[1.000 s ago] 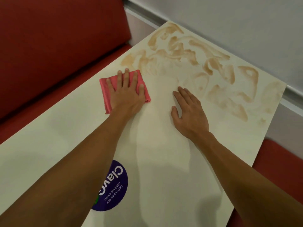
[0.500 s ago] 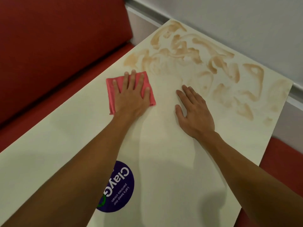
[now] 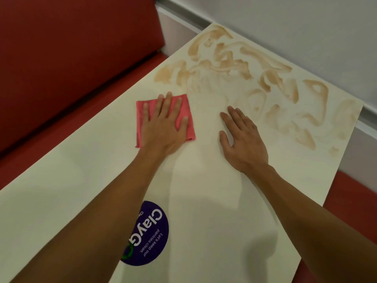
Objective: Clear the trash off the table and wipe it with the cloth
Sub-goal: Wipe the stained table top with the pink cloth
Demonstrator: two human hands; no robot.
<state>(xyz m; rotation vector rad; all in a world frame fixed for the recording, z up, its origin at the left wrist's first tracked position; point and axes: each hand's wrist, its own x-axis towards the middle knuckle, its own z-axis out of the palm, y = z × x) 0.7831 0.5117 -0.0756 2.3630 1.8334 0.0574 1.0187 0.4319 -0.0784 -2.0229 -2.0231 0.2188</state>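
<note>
Cloth [image 3: 140,123], pink and folded to a rough square, is lying flat on the table [image 3: 81,180], just before the brown stains [image 3: 224,66] that are covering the far end. The left hand [image 3: 163,127] is pressing on it palm down, with fingers straight and spread. This hand is hiding the middle of the cloth, so only its left strip, the far edge between the fingers and the right strip beside the thumb are showing. The right hand [image 3: 242,139] is resting flat on the bare table near the cloth and apart from it, fingers straight and close together, holding nothing. Its fingertips are reaching the edge of the stained part. Whether the whole palm is touching the surface, I cannot tell. The stains are looking like smeared loops, paler near the cloth, and it is hard to say where exactly they are ending. A round purple sticker [image 3: 151,237] is sitting on the near part of the table. The left forearm is covering its left side, so the big white word is showing only partly. The frame is cutting off the near end of the table and both arms. A red bench [image 3: 61,58] is running along the left, and only a corner of a red seat [image 3: 357,190] is showing at the right.
</note>
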